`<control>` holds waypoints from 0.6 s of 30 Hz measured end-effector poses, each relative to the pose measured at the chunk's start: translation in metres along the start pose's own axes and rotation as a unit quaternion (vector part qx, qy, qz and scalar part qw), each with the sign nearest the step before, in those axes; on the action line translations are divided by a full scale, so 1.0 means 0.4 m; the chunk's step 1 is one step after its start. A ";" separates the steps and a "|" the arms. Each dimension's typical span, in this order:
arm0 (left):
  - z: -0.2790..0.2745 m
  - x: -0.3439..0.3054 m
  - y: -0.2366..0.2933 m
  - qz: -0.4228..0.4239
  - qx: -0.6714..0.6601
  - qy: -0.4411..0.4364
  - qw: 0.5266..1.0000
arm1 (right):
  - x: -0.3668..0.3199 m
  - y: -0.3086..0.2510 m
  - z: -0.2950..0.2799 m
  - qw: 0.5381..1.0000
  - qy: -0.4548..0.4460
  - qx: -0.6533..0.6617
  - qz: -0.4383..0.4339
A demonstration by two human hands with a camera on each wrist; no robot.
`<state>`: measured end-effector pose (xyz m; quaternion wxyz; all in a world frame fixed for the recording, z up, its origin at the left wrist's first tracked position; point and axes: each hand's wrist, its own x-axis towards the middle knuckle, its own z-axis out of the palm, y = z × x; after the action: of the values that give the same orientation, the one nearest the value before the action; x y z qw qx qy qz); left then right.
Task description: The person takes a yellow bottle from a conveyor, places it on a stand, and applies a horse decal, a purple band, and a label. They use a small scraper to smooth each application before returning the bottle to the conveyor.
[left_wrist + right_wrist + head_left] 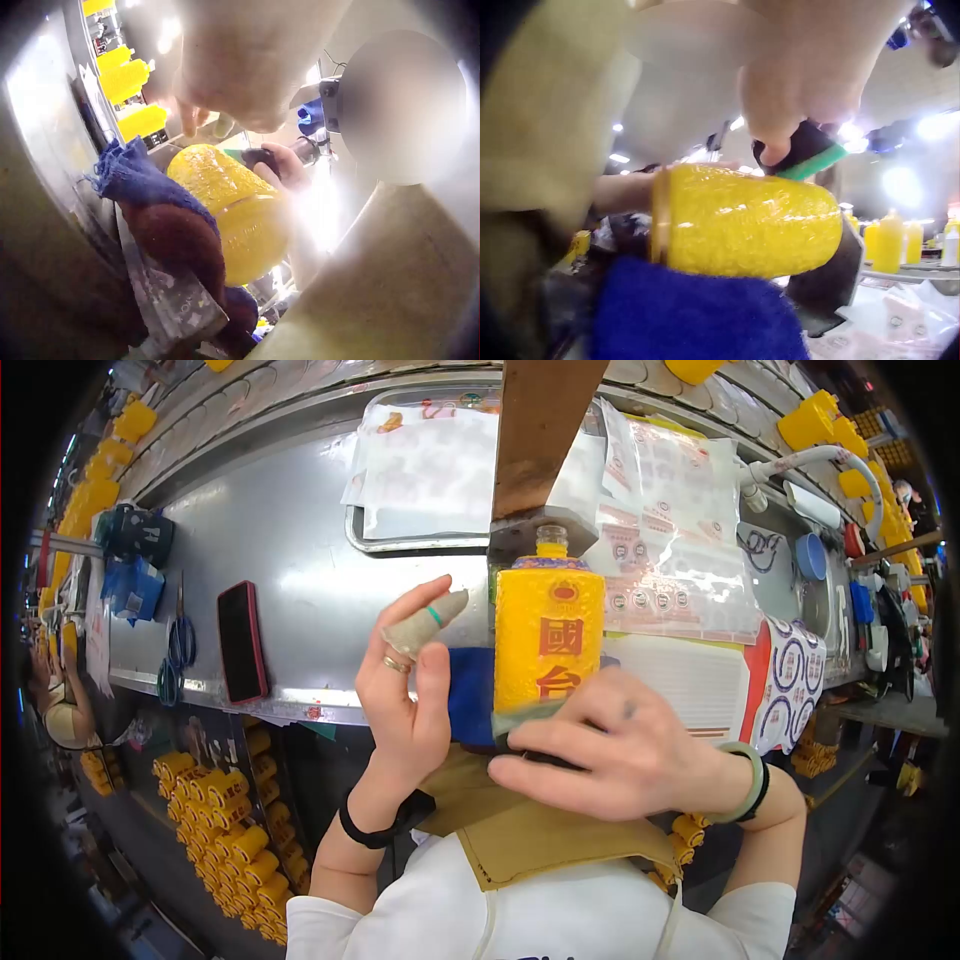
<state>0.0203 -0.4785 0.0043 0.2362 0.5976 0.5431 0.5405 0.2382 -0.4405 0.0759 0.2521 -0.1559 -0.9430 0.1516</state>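
Observation:
A yellow bottle [550,620] with red characters lies on a blue cloth [470,695], its clear neck pointing away from me. My right hand [620,750] grips a black scraper [799,146] whose green edge [814,163] meets the bottle's upper side. In the head view that hand covers the bottle's near end. Left of the bottle, my left hand [405,690] is raised and holds nothing, fingers loosely extended. Grey finger cots [425,625] cover some of its fingertips, and a ring sits on one finger. The left wrist view shows the cloth [142,176] draped over a support under the bottle.
A brown upright post [545,440] stands beyond the bottle's neck. Printed clear sheets [690,540] lie to the right, and a metal tray [370,545] holds more sheets. Phone [242,642] and scissors [181,635] lie left. A white curved hose [840,455] stands back right.

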 end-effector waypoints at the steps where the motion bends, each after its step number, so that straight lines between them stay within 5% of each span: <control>1: 0.002 0.000 0.006 -0.001 0.000 -0.001 1.000 | 0.010 -0.017 -0.012 0.999 -0.032 0.031 0.010; 5: 0.025 0.004 0.027 -0.043 -0.122 0.035 0.991 | 0.063 0.117 -0.023 0.979 0.103 -0.107 0.138; 9: 0.011 0.002 0.032 -0.024 -0.112 0.025 0.993 | 0.003 0.119 -0.016 0.979 0.112 -0.169 0.001; 12: 0.001 0.008 0.021 -0.038 -0.103 0.015 0.994 | -0.052 0.024 0.027 0.994 0.063 -0.005 -0.091; 15: 0.013 0.015 0.018 -0.068 -0.130 0.021 0.989 | -0.050 0.041 0.035 0.994 0.102 0.011 0.026; 18: 0.025 0.014 0.035 -0.085 -0.138 0.020 0.987 | -0.019 0.157 0.001 0.951 0.243 -0.065 0.178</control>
<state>0.0340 -0.4746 0.0156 0.3505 0.4999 0.5166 0.6004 0.2581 -0.3866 0.0494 0.4316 -0.3694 -0.8180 0.0902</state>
